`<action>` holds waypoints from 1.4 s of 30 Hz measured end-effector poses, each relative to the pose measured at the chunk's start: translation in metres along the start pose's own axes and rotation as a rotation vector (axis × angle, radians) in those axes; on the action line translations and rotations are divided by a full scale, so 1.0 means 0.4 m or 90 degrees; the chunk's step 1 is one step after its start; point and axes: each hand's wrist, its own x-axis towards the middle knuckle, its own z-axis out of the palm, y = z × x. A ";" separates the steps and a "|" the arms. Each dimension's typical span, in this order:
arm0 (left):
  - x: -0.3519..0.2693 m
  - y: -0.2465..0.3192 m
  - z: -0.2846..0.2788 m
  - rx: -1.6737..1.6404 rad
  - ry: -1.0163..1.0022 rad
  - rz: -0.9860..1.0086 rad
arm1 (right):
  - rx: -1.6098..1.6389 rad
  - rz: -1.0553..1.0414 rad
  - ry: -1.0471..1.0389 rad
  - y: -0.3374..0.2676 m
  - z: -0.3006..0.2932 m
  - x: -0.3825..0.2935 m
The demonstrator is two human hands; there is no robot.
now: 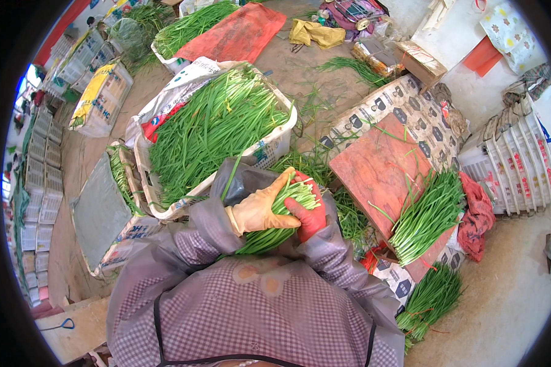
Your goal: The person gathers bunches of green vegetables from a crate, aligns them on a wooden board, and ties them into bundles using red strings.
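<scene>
In the head view, a bunch of green garlic chives is clasped between my two gloved hands, pale stem ends up and right, leaves hanging toward my lap. My left hand, in a tan rubber glove, wraps the bunch from the left. My right hand, in a red glove, closes on its right side. A white plastic crate heaped with loose chives stands just beyond on the left. To the right, a pile of chives lies on a reddish board.
Tied chive bundles lie at lower right beside a red cloth. A covered crate stands at left, another crate under red sheeting beyond. Stacked white crates are by the right wall. Loose leaves litter the floor.
</scene>
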 end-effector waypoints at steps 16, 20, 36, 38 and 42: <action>-0.060 0.041 -0.013 0.049 -0.082 -0.051 | 0.026 0.031 0.050 -0.086 0.020 0.014; -0.087 -0.005 -0.043 0.026 -0.055 0.031 | -0.100 -0.122 0.026 -0.293 0.031 0.092; -0.138 -0.069 -0.160 -0.437 0.200 -0.074 | -0.368 -0.532 0.013 -0.791 0.319 0.256; -0.132 -0.029 -0.180 -0.411 0.205 -0.066 | -0.462 -0.486 0.026 -0.778 0.255 0.319; -0.103 0.007 -0.210 -0.403 0.218 -0.039 | -0.407 -0.481 -0.009 -0.767 0.260 0.314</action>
